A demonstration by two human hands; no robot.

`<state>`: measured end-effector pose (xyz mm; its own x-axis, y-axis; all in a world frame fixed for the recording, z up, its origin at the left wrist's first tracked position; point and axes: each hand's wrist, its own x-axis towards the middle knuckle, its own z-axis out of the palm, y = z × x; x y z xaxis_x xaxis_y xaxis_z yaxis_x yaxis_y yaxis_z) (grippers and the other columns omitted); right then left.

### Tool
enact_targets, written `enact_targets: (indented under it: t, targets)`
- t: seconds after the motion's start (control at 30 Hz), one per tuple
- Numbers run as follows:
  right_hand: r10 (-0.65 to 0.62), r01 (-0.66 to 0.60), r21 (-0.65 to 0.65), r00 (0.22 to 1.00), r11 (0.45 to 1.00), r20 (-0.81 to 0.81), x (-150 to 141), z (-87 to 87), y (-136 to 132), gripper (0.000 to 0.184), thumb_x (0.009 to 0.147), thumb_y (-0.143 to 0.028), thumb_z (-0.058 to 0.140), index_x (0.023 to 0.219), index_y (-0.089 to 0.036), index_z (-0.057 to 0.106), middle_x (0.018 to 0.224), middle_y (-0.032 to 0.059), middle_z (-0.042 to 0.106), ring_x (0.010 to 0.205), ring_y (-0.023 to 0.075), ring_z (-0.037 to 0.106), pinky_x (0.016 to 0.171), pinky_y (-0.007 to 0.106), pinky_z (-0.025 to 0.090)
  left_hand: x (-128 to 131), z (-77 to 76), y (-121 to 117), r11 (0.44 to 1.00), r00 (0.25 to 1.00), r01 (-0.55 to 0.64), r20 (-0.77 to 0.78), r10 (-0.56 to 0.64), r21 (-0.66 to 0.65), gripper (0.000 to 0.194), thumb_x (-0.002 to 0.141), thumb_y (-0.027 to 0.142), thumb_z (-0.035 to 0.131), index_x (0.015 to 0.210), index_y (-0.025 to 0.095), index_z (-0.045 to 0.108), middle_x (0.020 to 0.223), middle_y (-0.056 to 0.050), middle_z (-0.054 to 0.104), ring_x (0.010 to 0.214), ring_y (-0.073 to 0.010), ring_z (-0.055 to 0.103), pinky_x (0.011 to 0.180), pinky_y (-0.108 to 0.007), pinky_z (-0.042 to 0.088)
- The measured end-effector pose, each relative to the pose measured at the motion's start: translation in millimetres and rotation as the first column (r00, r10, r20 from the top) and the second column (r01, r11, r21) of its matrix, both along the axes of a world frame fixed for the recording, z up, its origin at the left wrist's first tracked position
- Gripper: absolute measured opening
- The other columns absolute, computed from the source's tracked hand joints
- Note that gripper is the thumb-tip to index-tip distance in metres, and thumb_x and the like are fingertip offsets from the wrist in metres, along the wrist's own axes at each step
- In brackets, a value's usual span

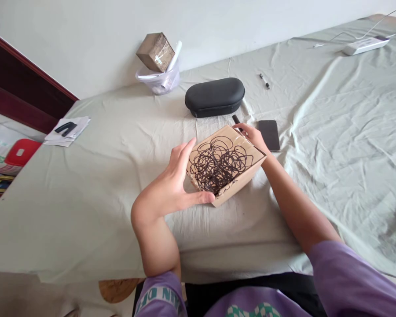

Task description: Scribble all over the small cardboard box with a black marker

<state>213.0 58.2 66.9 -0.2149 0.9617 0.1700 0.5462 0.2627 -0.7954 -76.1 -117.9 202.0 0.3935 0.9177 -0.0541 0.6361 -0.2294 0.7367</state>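
Observation:
A brown cardboard box [229,154] sits tilted at the near middle of the cloth-covered table, its top face covered in black looping scribbles. My left hand [181,176] grips its left side, the thumb along the near edge and the fingers at the far left. Behind the box's right edge is my right hand [252,136], with a black marker [236,119] sticking out past its fingers. The box hides part of those fingers, and they appear to rest against its side. Just right of this hand lies a dark phone [269,135].
A black zip case [214,97] lies beyond the box, with a pen [264,81] to its right. Against the wall, a clear plastic bin [165,81] holds another cardboard box [155,52]. A stapler [66,128] rests on papers at left; a power strip [365,45] is far right.

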Motion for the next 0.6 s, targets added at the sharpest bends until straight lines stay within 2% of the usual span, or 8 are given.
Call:
enact_targets:
  t: [0.1, 0.17, 0.27, 0.33, 0.43, 0.47, 0.53, 0.6]
  targets:
    - [-0.136, 0.1, -0.14, 0.95, 0.985, -0.28, 1, 17.4, -3, 0.02, 0.091, -0.037, 0.056, 0.101, -0.026, 0.068, 0.076, 0.0019, 0.058, 0.069, 0.02, 0.053, 0.072, 0.036, 0.05, 3, -0.6, -3, 0.997, 0.999, 0.017, -0.036, -0.015, 0.079, 0.135, 0.078, 0.082, 0.087, 0.179, 0.039, 0.009, 0.187, -0.012, 0.007, 0.174, -0.0512, 0.006, 0.14, -0.074, 0.022]
    - [-0.125, -0.016, -0.265, 0.853, 0.964, -0.507, 2, 28.9, -8, 0.02, 0.086, -0.04, 0.061, 0.101, -0.027, 0.064, 0.079, 0.0018, 0.062, 0.065, 0.0182, 0.054, 0.064, 0.033, 0.05, 3, -0.6, -4, 0.994, 0.998, 0.001, -0.061, 0.006, 0.105, 0.127, 0.081, 0.086, 0.08, 0.179, 0.039, 0.013, 0.187, -0.012, 0.007, 0.175, -0.0511, 0.003, 0.14, -0.075, 0.018]
    - [-0.062, -0.187, -0.268, 0.703, 0.945, -0.709, 6, 40.5, -14, 0.036, 0.077, -0.036, 0.071, 0.11, -0.029, 0.061, 0.089, 0.0015, 0.071, 0.074, 0.0193, 0.066, 0.064, 0.031, 0.054, -2, -0.8, -6, 0.989, 0.998, -0.026, -0.049, 0.034, 0.143, 0.114, 0.089, 0.088, 0.069, 0.178, 0.04, 0.019, 0.187, -0.01, 0.009, 0.175, -0.0494, 0.006, 0.14, -0.075, 0.021]
    - [-0.047, -0.146, -0.221, 0.728, 0.964, -0.684, 9, 41.2, -15, 0.04, 0.075, -0.031, 0.08, 0.109, -0.031, 0.059, 0.085, -0.0021, 0.069, 0.073, 0.0182, 0.066, 0.063, 0.029, 0.052, -6, -0.9, -6, 0.989, 0.999, -0.032, -0.025, 0.036, 0.145, 0.109, 0.092, 0.088, 0.065, 0.179, 0.041, 0.019, 0.188, -0.009, 0.008, 0.174, -0.0491, 0.011, 0.139, -0.074, 0.026]
    - [-0.109, 0.024, -0.192, 0.887, 0.981, -0.448, 10, 31.2, -14, 0.025, 0.087, -0.043, 0.08, 0.091, -0.028, 0.06, 0.064, -0.0048, 0.053, 0.058, 0.0152, 0.05, 0.055, 0.028, 0.039, -9, -1.2, -6, 0.991, 0.999, -0.036, -0.002, 0.036, 0.129, 0.107, 0.093, 0.088, 0.063, 0.179, 0.042, 0.018, 0.188, -0.008, 0.007, 0.172, -0.0489, 0.019, 0.138, -0.073, 0.028]
    - [-0.139, 0.072, -0.187, 0.917, 0.98, -0.375, 8, 26.1, -14, 0.027, 0.092, -0.047, 0.075, 0.084, -0.027, 0.06, 0.061, -0.0044, 0.049, 0.057, 0.0149, 0.045, 0.056, 0.029, 0.036, -10, -1.4, -6, 0.991, 0.999, -0.036, 0.001, 0.036, 0.127, 0.106, 0.093, 0.088, 0.062, 0.179, 0.042, 0.018, 0.188, -0.007, 0.007, 0.171, -0.0485, 0.02, 0.139, -0.072, 0.027]
    - [-0.184, 0.13, -0.186, 0.933, 0.974, -0.311, 4, 15.3, -14, 0.03, 0.098, -0.049, 0.068, 0.08, -0.025, 0.061, 0.06, -0.0029, 0.05, 0.061, 0.0158, 0.045, 0.058, 0.03, 0.036, -9, -1.8, -6, 0.992, 0.999, -0.036, 0.008, 0.035, 0.125, 0.103, 0.095, 0.087, 0.061, 0.178, 0.042, 0.019, 0.188, -0.007, 0.009, 0.171, -0.0477, 0.02, 0.139, -0.071, 0.028]
    - [-0.204, 0.144, -0.196, 0.92, 0.97, -0.335, 0, 5.1, -15, 0.02, 0.1, -0.043, 0.065, 0.09, -0.025, 0.065, 0.065, -0.0022, 0.059, 0.067, 0.0167, 0.05, 0.062, 0.03, 0.039, -9, -1.8, -5, 0.992, 0.999, -0.035, 0.012, 0.034, 0.122, 0.1, 0.097, 0.086, 0.059, 0.178, 0.042, 0.021, 0.188, -0.007, 0.01, 0.171, -0.0474, 0.021, 0.139, -0.071, 0.028]
